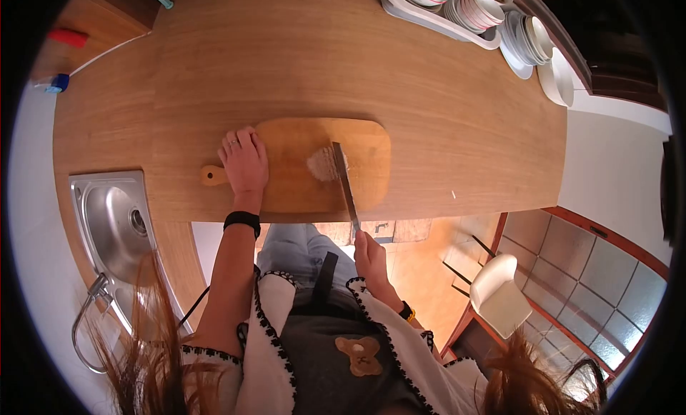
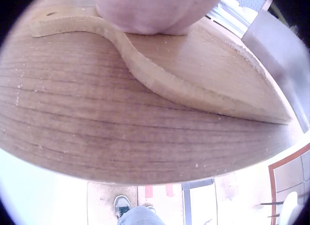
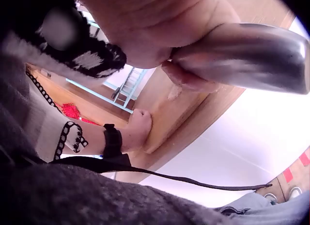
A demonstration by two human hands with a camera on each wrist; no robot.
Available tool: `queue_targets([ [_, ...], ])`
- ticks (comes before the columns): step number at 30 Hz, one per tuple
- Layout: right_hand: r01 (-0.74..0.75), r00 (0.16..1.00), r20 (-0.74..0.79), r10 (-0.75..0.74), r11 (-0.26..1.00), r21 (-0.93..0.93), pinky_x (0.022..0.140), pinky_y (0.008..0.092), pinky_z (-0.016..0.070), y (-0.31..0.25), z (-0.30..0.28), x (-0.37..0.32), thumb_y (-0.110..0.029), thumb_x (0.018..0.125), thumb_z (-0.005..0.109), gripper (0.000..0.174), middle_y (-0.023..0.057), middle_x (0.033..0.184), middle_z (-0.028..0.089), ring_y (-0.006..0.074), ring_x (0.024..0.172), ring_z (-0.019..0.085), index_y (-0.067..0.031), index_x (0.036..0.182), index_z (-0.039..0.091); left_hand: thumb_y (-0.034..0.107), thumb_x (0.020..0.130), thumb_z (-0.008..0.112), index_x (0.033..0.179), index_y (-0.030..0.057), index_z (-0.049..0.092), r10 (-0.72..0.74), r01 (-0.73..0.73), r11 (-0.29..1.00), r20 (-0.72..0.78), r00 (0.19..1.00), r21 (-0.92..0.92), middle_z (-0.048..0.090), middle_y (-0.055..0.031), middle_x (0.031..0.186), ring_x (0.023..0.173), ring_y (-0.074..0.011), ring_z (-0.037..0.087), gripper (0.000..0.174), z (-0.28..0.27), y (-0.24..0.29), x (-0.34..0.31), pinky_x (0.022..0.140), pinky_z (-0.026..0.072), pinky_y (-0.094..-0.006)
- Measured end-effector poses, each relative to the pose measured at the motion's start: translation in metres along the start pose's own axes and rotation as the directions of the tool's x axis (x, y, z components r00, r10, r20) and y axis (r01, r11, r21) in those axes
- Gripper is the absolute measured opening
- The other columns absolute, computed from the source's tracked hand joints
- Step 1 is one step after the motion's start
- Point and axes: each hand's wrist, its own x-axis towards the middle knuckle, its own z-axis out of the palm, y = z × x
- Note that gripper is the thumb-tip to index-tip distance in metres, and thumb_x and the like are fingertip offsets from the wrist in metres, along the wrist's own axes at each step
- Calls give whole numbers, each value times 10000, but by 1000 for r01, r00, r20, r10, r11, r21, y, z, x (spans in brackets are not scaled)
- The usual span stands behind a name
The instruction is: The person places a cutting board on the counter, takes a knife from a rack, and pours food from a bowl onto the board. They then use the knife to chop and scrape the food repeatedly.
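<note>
On the wood-grain countertop (image 1: 457, 108) the paddle-shaped cutting board (image 1: 286, 190) is lying flat, I am extending the knife (image 1: 348, 190) over it, gripping its handle (image 3: 252, 57) in my right hand (image 1: 371, 258), my left hand (image 1: 246, 166), finger curl not discernible, is resting on the board, and a pale crumbly heap (image 1: 321, 165) is lying beside the blade (image 1: 341, 165).

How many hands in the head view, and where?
2. The left hand rests on the handle end of the cutting board; the right hand grips the knife. No other hand shows.
</note>
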Motion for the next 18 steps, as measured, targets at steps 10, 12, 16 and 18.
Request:
queue_targets([
  [10, -24, 999, -21, 25, 999, 33, 472, 438, 368, 7, 0, -3, -352, 983, 395, 432, 220, 586, 498, 410, 535, 513, 8, 762, 487, 163, 894, 487, 981, 90, 498, 11, -10, 1000, -21, 1000, 10, 524, -126, 971, 959, -313, 499, 115, 2, -2, 0, 802, 371, -436],
  [12, -33, 999, -29, 34, 999, 31, 475, 440, 371, 9, -1, -5, -361, 982, 393, 439, 221, 586, 500, 409, 536, 515, 7, 764, 491, 162, 893, 488, 982, 90, 497, 13, -13, 1000, -33, 999, 0, 526, -127, 969, 958, -313, 500, 115, 1, 0, -1, 799, 372, -435],
  [16, -46, 999, -27, 46, 999, 21, 486, 439, 380, 13, -1, -3, -384, 981, 386, 457, 225, 591, 507, 411, 550, 524, 7, 774, 501, 160, 892, 491, 983, 92, 498, 21, -21, 1000, -40, 999, 14, 528, -125, 966, 958, -312, 502, 115, 1, 0, 0, 790, 373, -428],
  [18, -57, 998, -27, 58, 998, 30, 488, 437, 383, 13, -3, -5, -388, 982, 383, 462, 225, 592, 509, 411, 553, 525, 8, 777, 504, 159, 892, 491, 981, 92, 497, 23, -23, 1000, -39, 999, 14, 527, -125, 965, 957, -312, 503, 112, 1, 1, 0, 786, 374, -427],
])
